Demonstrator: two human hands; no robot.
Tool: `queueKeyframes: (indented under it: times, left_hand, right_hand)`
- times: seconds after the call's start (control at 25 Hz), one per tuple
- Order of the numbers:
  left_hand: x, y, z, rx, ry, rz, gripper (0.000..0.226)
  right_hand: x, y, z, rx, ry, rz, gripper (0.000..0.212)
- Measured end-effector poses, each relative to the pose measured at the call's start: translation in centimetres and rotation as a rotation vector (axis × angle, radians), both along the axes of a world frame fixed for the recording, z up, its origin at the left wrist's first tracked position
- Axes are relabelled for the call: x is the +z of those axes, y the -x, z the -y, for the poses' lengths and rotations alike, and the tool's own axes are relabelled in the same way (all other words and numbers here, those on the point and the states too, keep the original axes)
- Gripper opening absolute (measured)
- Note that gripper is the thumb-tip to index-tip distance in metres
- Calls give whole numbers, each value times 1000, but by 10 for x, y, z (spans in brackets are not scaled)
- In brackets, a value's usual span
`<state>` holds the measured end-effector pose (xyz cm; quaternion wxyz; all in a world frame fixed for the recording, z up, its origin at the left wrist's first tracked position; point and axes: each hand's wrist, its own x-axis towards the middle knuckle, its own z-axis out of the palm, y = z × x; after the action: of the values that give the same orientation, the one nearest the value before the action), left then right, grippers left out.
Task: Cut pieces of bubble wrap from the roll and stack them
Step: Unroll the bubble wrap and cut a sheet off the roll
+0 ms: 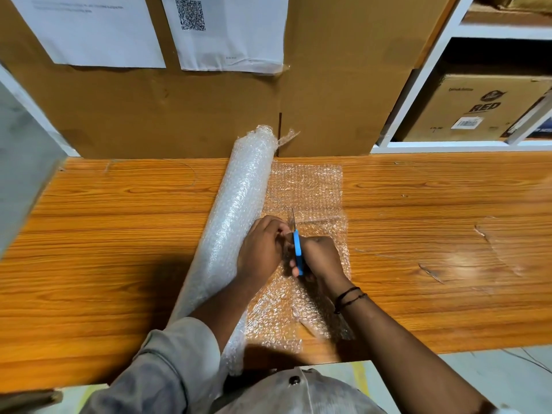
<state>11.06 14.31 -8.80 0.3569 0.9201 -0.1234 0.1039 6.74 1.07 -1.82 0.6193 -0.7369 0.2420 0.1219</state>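
A long roll of clear bubble wrap (239, 216) lies across the wooden table (119, 234), running from the near edge to the cardboard at the back. An unrolled sheet of bubble wrap (307, 189) spreads flat to the roll's right. My right hand (321, 258) grips blue-handled scissors (297, 249), blades pointing away into the sheet beside the roll. My left hand (263, 246) lies over the roll's right side and pinches the sheet at the cut line, just left of the blades. The near part of the sheet behind the scissors looks split.
Big cardboard boxes (209, 109) with taped paper sheets stand against the table's back edge. A white shelf (418, 85) with a printed carton (478, 109) is at the back right. A grey panel (24, 162) rises at the left. Scratches mark the table's right part.
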Motion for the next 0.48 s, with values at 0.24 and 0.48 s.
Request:
queueKeyframes:
  times: [0.24,0.48]
  left_hand:
    - [1,2,1,12,0,20,17]
    - [-1,1,1,5,-8,27,23]
  right_hand:
    - [-6,-6,0,-10,60,28,43]
    - [-3,-16,2,-30,2,-2,37]
